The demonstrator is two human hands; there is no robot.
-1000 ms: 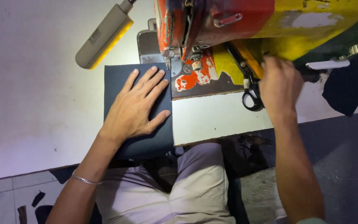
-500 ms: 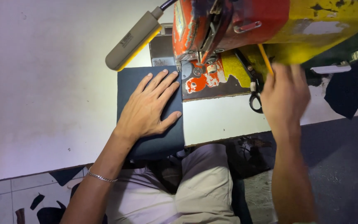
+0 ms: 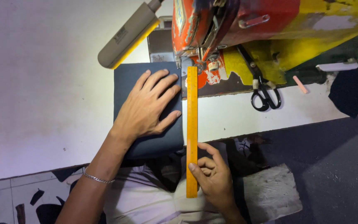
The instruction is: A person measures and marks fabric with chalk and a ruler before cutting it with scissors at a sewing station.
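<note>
far left: white table top, bare of work. above it a grey lamp head with yellow edge hangs slanted toward the machine.

left of centre: dark blue fabric piece lies flat on the table, its near end hanging off the table edge toward the lap. left hand rests palm down on it, fingers spread wide and flat, pressing, gripping nothing. thin bracelet on that wrist.

centre: yellow ruler lies just beside the fabric's right edge, touching or nearly so; cannot tell which. long axis runs away from the person, far end at the foot of the red and yellow sewing machine, near end over the lap. right hand holds the near end, thumb on the ruler's face, the other fingers curled at its right edge. the ruler sits between the two hands; the right hand has it, the left hand's fingertips lie just to its left.

right: black scissors lie on the machine bed, well apart from both hands. a pink chalk piece beyond them. dark cloth at the far right edge.
</note>
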